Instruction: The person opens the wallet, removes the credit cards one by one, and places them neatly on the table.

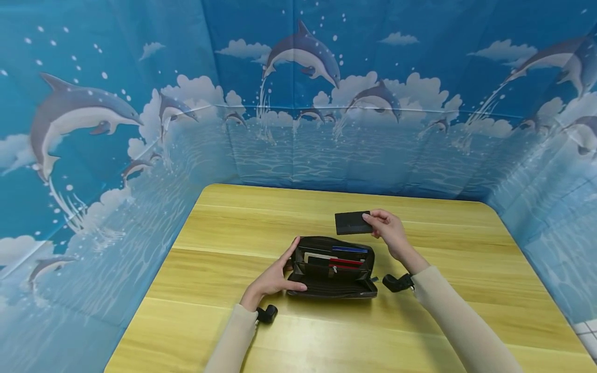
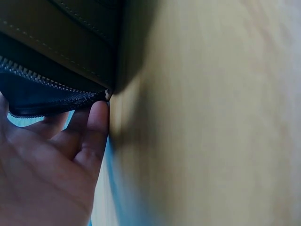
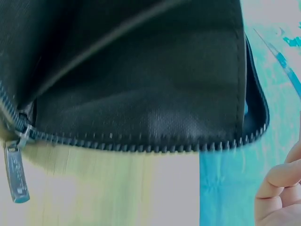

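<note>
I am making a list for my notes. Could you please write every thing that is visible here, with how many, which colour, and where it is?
wallet: one, black, zipped type lying open on the middle of the table, with cards in its slots.
cards in wallet: several, one blue, one red, one pale; exact count unclear.
dark card: one, black, held above the table just behind the wallet.
zipper pull: one, metal, at the wallet's end.
table: one, light wood.
backdrop: one, blue with dolphins, around the table.
wrist cameras: two, black, at the wrists.
left hand: one, holds the wallet's left end.
right hand: one, pinches the dark card.
</note>
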